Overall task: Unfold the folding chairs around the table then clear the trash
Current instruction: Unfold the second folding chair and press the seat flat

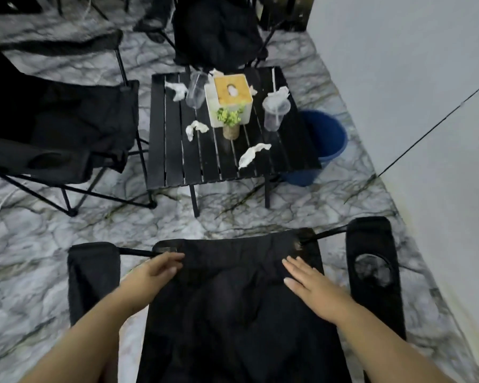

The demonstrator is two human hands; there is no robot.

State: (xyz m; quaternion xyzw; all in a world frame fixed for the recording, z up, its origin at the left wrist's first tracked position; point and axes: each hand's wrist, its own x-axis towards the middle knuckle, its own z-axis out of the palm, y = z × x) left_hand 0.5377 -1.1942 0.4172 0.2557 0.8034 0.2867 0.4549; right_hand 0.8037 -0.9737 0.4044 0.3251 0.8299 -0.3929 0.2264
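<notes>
- My left grip (pixel 161 268), fingers loosely curled and holding nothing, touches the left front edge of the black fabric folding chair (pixel 233 305) at the bottom centre of the frame.
- My right grip (pixel 313 286) lies flat, fingers spread apart, on the seat's right side.
- In the upper centre, the black slatted desk (pixel 174 150) carries crumpled white tissues (pixel 195 128) and clear plastic cups (pixel 274 114).
- A blue round bucket (pixel 327 142) stands just right of the desk.

A home sitting corner: marble-patterned floor (pixel 233 217), camping chairs (pixel 67 128), slatted table (pixel 174 150).
</notes>
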